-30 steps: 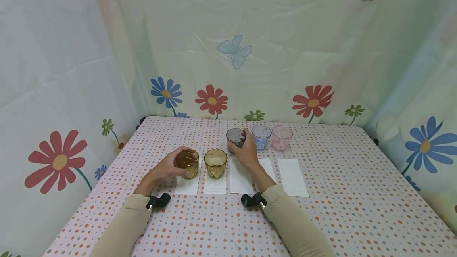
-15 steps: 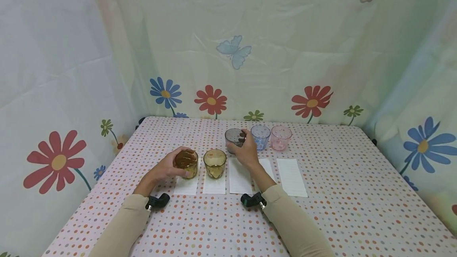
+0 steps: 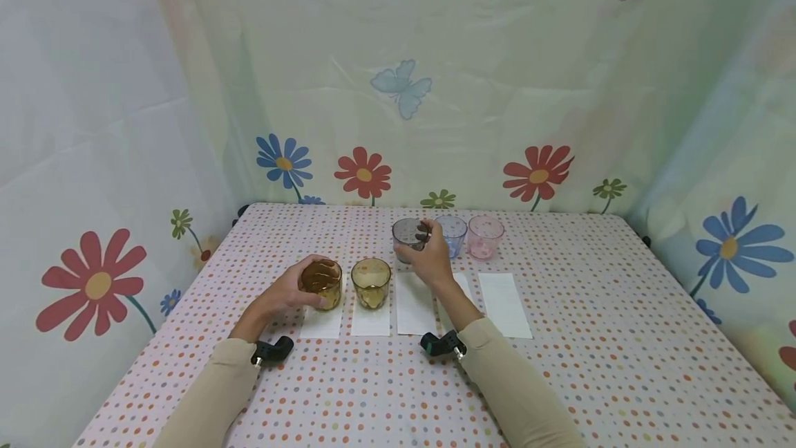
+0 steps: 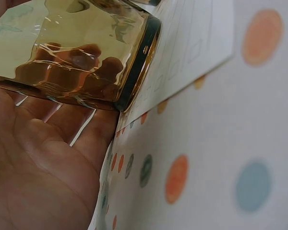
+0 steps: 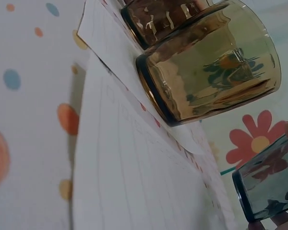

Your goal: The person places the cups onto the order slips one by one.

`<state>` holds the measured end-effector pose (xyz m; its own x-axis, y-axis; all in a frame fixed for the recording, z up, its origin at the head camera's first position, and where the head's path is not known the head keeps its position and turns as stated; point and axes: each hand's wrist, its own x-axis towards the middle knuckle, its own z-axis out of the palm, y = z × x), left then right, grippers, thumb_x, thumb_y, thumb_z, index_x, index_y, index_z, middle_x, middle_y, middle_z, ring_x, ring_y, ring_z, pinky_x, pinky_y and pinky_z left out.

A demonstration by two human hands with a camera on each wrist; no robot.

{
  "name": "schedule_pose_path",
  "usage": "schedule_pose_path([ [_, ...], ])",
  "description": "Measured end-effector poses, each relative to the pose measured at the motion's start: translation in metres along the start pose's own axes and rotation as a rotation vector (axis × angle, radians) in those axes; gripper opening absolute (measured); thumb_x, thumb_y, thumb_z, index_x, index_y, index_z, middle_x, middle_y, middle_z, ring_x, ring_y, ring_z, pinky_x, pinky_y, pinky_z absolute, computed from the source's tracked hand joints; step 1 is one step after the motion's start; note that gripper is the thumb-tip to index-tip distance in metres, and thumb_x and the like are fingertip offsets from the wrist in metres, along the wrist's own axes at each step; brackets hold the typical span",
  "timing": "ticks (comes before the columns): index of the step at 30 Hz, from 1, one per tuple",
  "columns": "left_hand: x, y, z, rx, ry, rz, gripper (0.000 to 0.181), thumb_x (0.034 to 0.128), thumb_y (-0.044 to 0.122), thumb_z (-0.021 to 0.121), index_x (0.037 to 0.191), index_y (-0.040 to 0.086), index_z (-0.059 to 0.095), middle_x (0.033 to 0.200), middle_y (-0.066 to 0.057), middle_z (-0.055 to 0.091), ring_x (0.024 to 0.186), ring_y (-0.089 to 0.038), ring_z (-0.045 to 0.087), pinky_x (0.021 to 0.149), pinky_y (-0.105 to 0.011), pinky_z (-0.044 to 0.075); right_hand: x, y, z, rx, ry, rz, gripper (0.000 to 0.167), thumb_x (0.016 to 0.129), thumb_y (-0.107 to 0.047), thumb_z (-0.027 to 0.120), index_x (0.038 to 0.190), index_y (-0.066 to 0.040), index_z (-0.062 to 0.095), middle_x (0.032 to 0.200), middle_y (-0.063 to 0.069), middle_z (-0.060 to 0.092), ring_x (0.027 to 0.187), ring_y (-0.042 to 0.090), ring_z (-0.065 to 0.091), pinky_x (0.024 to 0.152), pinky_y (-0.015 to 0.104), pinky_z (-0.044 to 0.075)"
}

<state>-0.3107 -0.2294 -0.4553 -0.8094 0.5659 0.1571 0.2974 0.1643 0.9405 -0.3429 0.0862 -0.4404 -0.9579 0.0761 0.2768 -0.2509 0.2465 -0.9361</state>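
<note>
My left hand (image 3: 289, 291) curls round an amber glass cup (image 3: 331, 290), which stands on the leftmost paper slip (image 3: 320, 327). In the left wrist view, fingers show through the amber glass (image 4: 86, 57). Just to its right is a second amber cup (image 3: 371, 285), upright on its own slip (image 3: 371, 323) and untouched. My right hand (image 3: 433, 259) grips a smoky grey cup (image 3: 405, 232) by its sides, behind the middle slip (image 3: 415, 306). The grey cup (image 5: 266, 179) also appears at the right wrist view's edge; whether its base touches the table cannot be told.
Right of the grey cup stand a clear blue cup (image 3: 457, 230), partly behind my right hand, and a clear pink cup (image 3: 486, 237). Several slips lie in a row, the rightmost slip (image 3: 505, 306) bare. A dotted cloth covers the table (image 3: 361, 393); a flowered curtain (image 3: 311, 54) hangs behind.
My right hand and the grey cup have shifted slightly right and up, nearer the blue cup, covering more of it. The left hand keeps its grip. The head view has shifted a little.
</note>
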Motion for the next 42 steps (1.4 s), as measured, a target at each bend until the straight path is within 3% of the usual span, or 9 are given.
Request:
schedule_pose_path([
  [12, 0.002, 0.003, -0.001, -0.016, -0.005, 0.025, 0.074, 0.0815, 0.002, 0.076, 0.147, 0.002, 0.042, 0.139, -0.026, 0.055, 0.125, -0.037, 0.056, 0.102, -0.035, 0.049, 0.006, -0.005, -0.009, -0.032, -0.021, -0.032, 0.079, 0.079, -0.02, 0.086, 0.142, -0.003, 0.04, 0.133, 0.021, 0.055, 0.122, 0.038, 0.056, 0.095, 0.048, 0.053],
  [21, 0.003, 0.002, -0.003, 0.002, 0.001, 0.02, 0.075, 0.0816, 0.003, 0.076, 0.148, 0.001, 0.041, 0.138, -0.028, 0.054, 0.125, -0.044, 0.054, 0.102, -0.04, 0.049, 0.004, -0.011, -0.014, -0.103, -0.054, -0.047, 0.071, 0.074, -0.011, 0.078, 0.139, -0.005, 0.051, 0.125, 0.018, 0.058, 0.11, 0.035, 0.061, 0.088, 0.046, 0.055],
  [28, 0.001, 0.0, -0.002, -0.005, -0.005, 0.028, 0.073, 0.0815, 0.001, 0.076, 0.146, 0.0, 0.042, 0.14, -0.026, 0.054, 0.128, -0.038, 0.055, 0.106, -0.044, 0.047, 0.001, -0.011, -0.018, -0.117, -0.095, -0.063, 0.066, 0.071, -0.01, 0.075, 0.133, -0.002, 0.055, 0.123, 0.025, 0.058, 0.104, 0.035, 0.06, 0.086, 0.046, 0.053],
  [34, -0.001, 0.001, -0.002, 0.014, 0.017, -0.016, 0.075, 0.0804, 0.004, 0.078, 0.147, 0.004, 0.043, 0.139, -0.023, 0.056, 0.126, -0.037, 0.056, 0.102, -0.036, 0.049, -0.002, -0.012, -0.021, -0.092, -0.132, -0.057, 0.066, 0.071, -0.009, 0.075, 0.133, -0.002, 0.054, 0.125, 0.025, 0.056, 0.106, 0.036, 0.058, 0.087, 0.047, 0.052],
  [42, -0.001, -0.001, 0.0, 0.004, -0.009, 0.02, 0.074, 0.0815, 0.003, 0.077, 0.146, 0.001, 0.042, 0.14, -0.026, 0.054, 0.128, -0.038, 0.055, 0.104, -0.034, 0.048, -0.008, -0.01, -0.025, -0.087, -0.169, -0.064, 0.063, 0.07, -0.008, 0.071, 0.131, -0.004, 0.055, 0.122, 0.023, 0.056, 0.104, 0.036, 0.059, 0.078, 0.039, 0.053],
])
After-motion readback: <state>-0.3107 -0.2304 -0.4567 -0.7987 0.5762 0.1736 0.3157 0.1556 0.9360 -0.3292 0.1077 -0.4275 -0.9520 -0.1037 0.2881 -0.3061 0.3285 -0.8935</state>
